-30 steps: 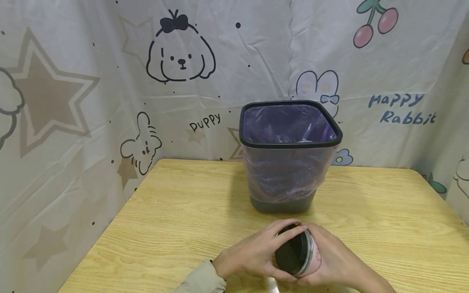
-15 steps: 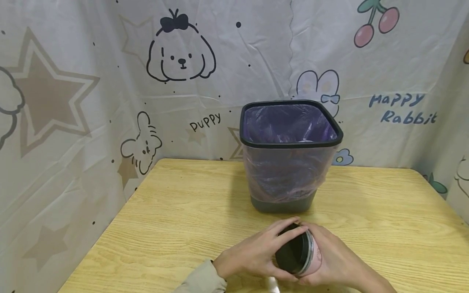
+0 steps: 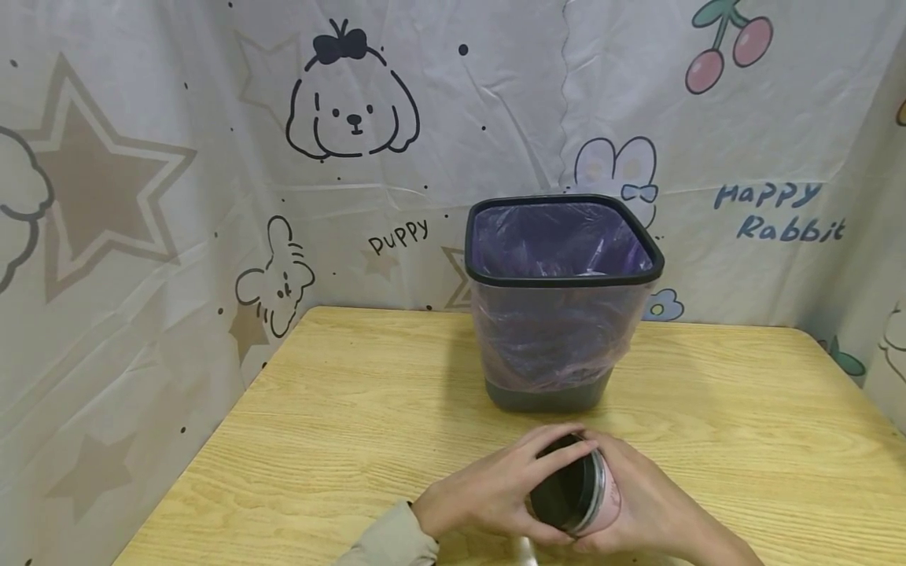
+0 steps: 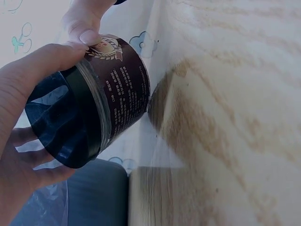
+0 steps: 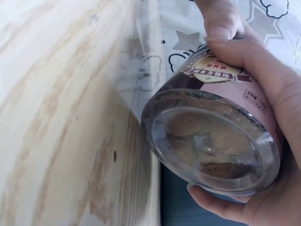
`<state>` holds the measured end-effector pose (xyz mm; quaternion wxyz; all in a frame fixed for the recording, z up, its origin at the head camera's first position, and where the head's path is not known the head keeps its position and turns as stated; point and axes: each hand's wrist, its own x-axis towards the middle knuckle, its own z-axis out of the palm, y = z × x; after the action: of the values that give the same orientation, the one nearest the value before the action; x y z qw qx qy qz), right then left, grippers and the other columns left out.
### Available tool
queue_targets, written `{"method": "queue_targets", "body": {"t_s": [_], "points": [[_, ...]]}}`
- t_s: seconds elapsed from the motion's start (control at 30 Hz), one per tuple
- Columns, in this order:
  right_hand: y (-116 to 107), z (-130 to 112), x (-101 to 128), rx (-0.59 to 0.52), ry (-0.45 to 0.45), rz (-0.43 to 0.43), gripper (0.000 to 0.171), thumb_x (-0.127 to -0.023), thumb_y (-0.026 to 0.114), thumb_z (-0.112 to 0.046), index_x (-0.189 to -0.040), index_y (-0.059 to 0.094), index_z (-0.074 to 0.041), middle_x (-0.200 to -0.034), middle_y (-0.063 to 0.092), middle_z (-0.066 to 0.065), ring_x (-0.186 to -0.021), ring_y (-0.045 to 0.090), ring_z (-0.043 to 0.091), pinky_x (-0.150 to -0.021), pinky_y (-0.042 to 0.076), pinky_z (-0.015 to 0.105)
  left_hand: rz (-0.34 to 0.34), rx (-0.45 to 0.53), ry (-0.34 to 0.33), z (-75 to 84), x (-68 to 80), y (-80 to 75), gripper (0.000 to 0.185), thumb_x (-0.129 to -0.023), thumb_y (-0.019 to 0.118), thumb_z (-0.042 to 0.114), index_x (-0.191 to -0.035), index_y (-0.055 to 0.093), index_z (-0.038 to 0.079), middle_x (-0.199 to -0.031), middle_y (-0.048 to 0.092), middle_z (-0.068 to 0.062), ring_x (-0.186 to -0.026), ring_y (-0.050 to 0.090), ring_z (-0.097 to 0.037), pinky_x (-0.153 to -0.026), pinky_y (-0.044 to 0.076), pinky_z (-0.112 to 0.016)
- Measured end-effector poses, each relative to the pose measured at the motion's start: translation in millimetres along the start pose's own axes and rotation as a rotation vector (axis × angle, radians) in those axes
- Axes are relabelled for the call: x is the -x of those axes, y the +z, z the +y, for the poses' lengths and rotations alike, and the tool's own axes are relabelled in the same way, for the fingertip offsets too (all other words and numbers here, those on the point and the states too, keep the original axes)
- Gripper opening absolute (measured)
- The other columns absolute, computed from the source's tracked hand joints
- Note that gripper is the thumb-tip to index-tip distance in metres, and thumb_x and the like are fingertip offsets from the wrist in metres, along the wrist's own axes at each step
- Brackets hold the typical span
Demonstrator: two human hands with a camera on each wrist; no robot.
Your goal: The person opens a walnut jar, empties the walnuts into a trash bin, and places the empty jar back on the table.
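Both hands hold a round jar [image 3: 591, 491] just above the wooden table [image 3: 354, 409], near its front edge. The jar lies tilted, with its black lid [image 3: 562, 489] facing left. My left hand [image 3: 488, 491] curls round the lid [image 4: 66, 122], thumb on top and fingers beneath. My right hand [image 3: 647, 503] wraps the labelled jar body [image 5: 221, 75]. Through the clear base [image 5: 211, 146] in the right wrist view I see brown grainy contents. The left wrist view shows the jar's printed label [image 4: 122, 89].
A dark square waste bin [image 3: 562, 303] lined with a purple plastic bag stands on the table just beyond the hands. A cartoon-printed cloth [image 3: 212, 157] hangs behind and on both sides. Bare tabletop lies left and right of the bin.
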<state>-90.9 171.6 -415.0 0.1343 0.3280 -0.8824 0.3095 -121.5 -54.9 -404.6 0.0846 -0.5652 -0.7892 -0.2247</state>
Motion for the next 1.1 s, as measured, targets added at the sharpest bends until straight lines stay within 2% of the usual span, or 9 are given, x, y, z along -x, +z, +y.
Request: {"method": "queue_targets", "body": {"t_s": [0.17,0.3,0.4,0.57,0.67,0.77,0.87,1.1], "points": [[-3,4,-1,-0.041,0.012,-0.031,0.102,-0.051,0.091,-0.054,-0.134,0.049,-0.012,-0.118,0.056,-0.014,-0.093,0.058,0.003,-0.074,0.054,0.027,-0.002,-0.003,0.039,-1.8,-1.0,0.7,0.106,-0.073,0.084,0.038,-0.154,0.02,0.015,-0.159,0.009,-0.008,-0.146,0.012,-0.023,-0.115,0.021,-0.03],[-8,6,-2,-0.039,0.023,-0.044,0.103,-0.051,0.091,-0.054,-0.134,0.048,-0.011,-0.117,0.057,-0.014,-0.091,0.057,0.003,-0.072,0.053,0.027,0.009,0.002,0.068,-3.2,-1.1,1.0,0.099,-0.074,0.084,0.032,-0.152,0.025,0.014,-0.158,0.013,-0.01,-0.145,0.017,-0.022,-0.115,0.022,-0.029],[-9,7,-2,-0.028,0.022,-0.043,0.104,-0.049,0.091,-0.054,-0.134,0.048,-0.012,-0.118,0.057,-0.014,-0.092,0.057,0.003,-0.073,0.053,0.027,0.025,0.018,0.054,-3.0,-0.5,1.6,0.097,-0.076,0.082,0.035,-0.151,0.026,0.014,-0.155,0.021,-0.01,-0.141,0.025,-0.018,-0.113,0.026,-0.025],[-10,6,-2,0.001,0.01,-0.033,0.103,-0.048,0.091,-0.054,-0.132,0.05,-0.013,-0.118,0.056,-0.014,-0.093,0.057,0.004,-0.072,0.053,0.028,0.024,-0.009,-0.024,-0.2,0.9,2.0,0.099,-0.077,0.079,0.045,-0.153,0.022,0.017,-0.154,0.026,-0.008,-0.138,0.03,-0.015,-0.109,0.03,-0.022],[-10,5,-2,-0.006,0.016,-0.039,0.103,-0.049,0.091,-0.053,-0.133,0.049,-0.012,-0.118,0.056,-0.013,-0.092,0.057,0.004,-0.072,0.053,0.027,0.009,-0.001,-0.021,-0.7,1.3,1.8,0.104,-0.073,0.083,0.045,-0.153,0.022,0.017,-0.156,0.021,-0.007,-0.142,0.024,-0.017,-0.111,0.028,-0.025],[-10,5,-2,-0.012,0.018,-0.043,0.105,-0.049,0.091,-0.053,-0.135,0.048,-0.011,-0.12,0.058,-0.009,-0.093,0.057,0.004,-0.072,0.053,0.028,0.002,0.018,0.025,-2.6,0.4,2.0,0.106,-0.07,0.086,0.038,-0.152,0.023,0.016,-0.158,0.015,-0.008,-0.144,0.018,-0.02,-0.114,0.024,-0.028],[-10,5,-2,-0.007,0.024,-0.051,0.107,-0.05,0.09,-0.056,-0.137,0.046,-0.011,-0.121,0.058,-0.006,-0.095,0.057,0.006,-0.073,0.053,0.028,0.002,0.022,0.046,-3.7,0.0,2.2,0.102,-0.073,0.086,0.033,-0.152,0.024,0.014,-0.157,0.015,-0.009,-0.143,0.021,-0.019,-0.114,0.024,-0.027],[-10,5,-1,0.02,0.02,-0.045,0.104,-0.051,0.089,-0.058,-0.133,0.048,-0.01,-0.119,0.058,-0.007,-0.094,0.057,0.008,-0.072,0.053,0.029,0.011,0.041,-0.006,-2.2,0.8,2.6,0.102,-0.074,0.083,0.038,-0.153,0.022,0.017,-0.156,0.021,-0.008,-0.14,0.028,-0.018,-0.11,0.031,-0.027]]}}
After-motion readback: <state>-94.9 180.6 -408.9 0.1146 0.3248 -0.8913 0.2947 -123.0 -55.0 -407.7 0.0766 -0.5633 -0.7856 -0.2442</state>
